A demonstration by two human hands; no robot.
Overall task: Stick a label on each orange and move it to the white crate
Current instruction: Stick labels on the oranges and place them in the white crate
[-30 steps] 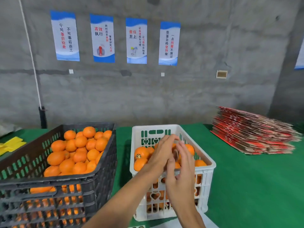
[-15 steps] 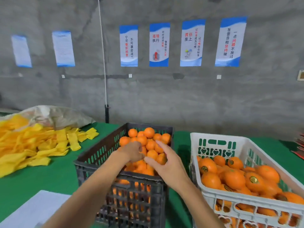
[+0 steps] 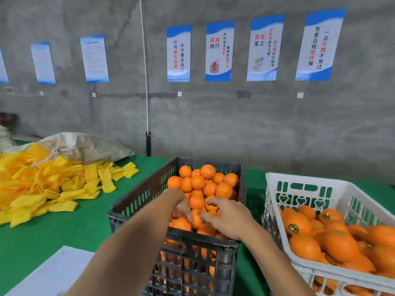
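1. Green-covered table [image 3: 64,229] under a grey concrete wall; both hands now sit lower in the black crate [image 3: 145,195], frame centre, than half a second back.
2. Left hand [image 3: 181,207]: fingers curled down onto an orange [image 3: 196,217] on the near side of the heap; thumb hidden, so cannot tell whether it truly grasps or only touches.
3. Right hand [image 3: 229,218]: fingers bent over the fruit just beside the left, one fingertip on a neighbouring orange; earlier its fingers were stretched flatter. Grip not resolvable.
4. Unlabelled oranges [image 3: 208,184] heaped high in the black crate, no stickers seen.
5. White crate [image 3: 303,182], lower right, touching or just beside the black one; labelled oranges [image 3: 296,224] inside show dark round stickers. It shows more of its contents than before, view having shifted.
6. Yellow net sleeves [image 3: 42,184] piled at left, sack [image 3: 89,146] behind them.
7. White sheet [image 3: 53,272], lower left corner.
8. Blue-and-white posters [image 3: 219,51] along the upper wall.
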